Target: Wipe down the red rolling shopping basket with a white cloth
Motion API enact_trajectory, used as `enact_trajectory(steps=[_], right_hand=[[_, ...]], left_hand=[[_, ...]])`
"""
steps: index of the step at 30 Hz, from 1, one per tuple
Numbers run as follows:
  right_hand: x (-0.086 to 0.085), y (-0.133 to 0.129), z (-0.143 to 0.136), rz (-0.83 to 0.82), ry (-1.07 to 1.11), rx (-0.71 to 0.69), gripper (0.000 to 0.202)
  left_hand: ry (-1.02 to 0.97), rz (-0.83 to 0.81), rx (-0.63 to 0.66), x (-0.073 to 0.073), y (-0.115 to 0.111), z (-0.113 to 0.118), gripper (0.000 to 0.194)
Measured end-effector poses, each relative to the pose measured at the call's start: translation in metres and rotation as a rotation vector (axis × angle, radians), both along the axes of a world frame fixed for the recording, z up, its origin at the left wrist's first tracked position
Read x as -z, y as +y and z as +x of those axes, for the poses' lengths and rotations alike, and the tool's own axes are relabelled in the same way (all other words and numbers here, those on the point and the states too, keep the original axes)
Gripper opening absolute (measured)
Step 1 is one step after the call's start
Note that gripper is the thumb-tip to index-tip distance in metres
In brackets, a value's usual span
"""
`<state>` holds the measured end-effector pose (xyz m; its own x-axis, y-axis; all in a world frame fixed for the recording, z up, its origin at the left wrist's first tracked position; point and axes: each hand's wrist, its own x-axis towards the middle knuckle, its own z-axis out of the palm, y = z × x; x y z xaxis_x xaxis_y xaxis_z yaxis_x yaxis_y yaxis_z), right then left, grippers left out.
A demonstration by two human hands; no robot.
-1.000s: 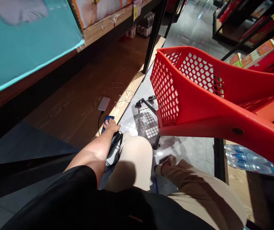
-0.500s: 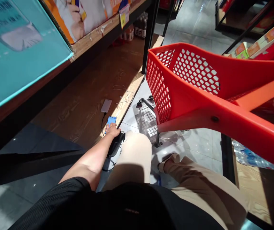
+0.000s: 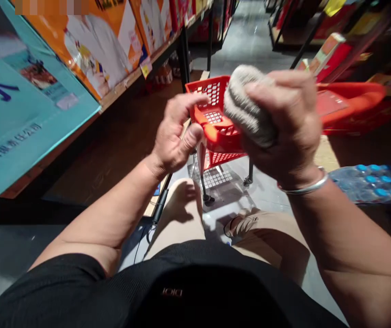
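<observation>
A folded, fluffy grey-white cloth [image 3: 248, 107] is held up in front of me by my right hand [image 3: 293, 120], whose fingers and thumb are closed around it. The right wrist has a silver bracelet. To the left of the cloth, my left hand [image 3: 177, 132] is raised with thumb and index finger apart and nothing visible between them. Its other fingers are partly hidden. Both hands are above my knees, and the red shopping cart [image 3: 226, 143] stands just beyond them, partly covered by the cloth and hands.
A shelf at left carries a turquoise box [image 3: 45, 132] and orange boxes [image 3: 110, 50]. Water bottles in a pack [image 3: 369, 182] lie at right. A black cylindrical item [image 3: 160, 205] is beside my left knee. Further shelves line the tiled aisle [image 3: 246, 34].
My left hand has left the phone on the low shelf and risen in front of me. My right hand has come into view holding the cloth. The cart now appears farther off and turned.
</observation>
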<state>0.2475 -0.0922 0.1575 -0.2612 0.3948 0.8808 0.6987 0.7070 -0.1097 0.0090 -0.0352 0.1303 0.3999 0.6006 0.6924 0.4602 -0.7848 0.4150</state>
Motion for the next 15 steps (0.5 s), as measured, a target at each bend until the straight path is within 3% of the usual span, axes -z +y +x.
enact_trajectory(steps=[2,5,8,11,13,15], right_hand=[[0.002,-0.004,-0.004,0.036,-0.011,-0.059,0.029],[0.002,-0.006,0.019,-0.028,-0.024,-0.136,0.022],[-0.001,-0.001,0.07,-0.094,0.014,-0.002,0.018],[0.001,0.002,0.117,-0.065,0.226,0.206,0.024],[0.008,0.0,0.121,-0.011,0.358,0.268,0.03],[0.017,-0.009,0.096,0.027,0.388,0.253,0.033]], left_hand=[[0.101,-0.016,0.201,-0.005,-0.009,0.017,0.076],[0.095,0.009,0.306,0.001,-0.004,0.024,0.067],[0.118,-0.016,0.305,0.002,0.007,0.021,0.063],[0.119,-0.052,0.272,-0.001,0.007,0.02,0.065],[0.112,-0.079,0.241,-0.002,0.003,0.022,0.067],[0.102,-0.101,0.216,-0.001,0.001,0.025,0.066]])
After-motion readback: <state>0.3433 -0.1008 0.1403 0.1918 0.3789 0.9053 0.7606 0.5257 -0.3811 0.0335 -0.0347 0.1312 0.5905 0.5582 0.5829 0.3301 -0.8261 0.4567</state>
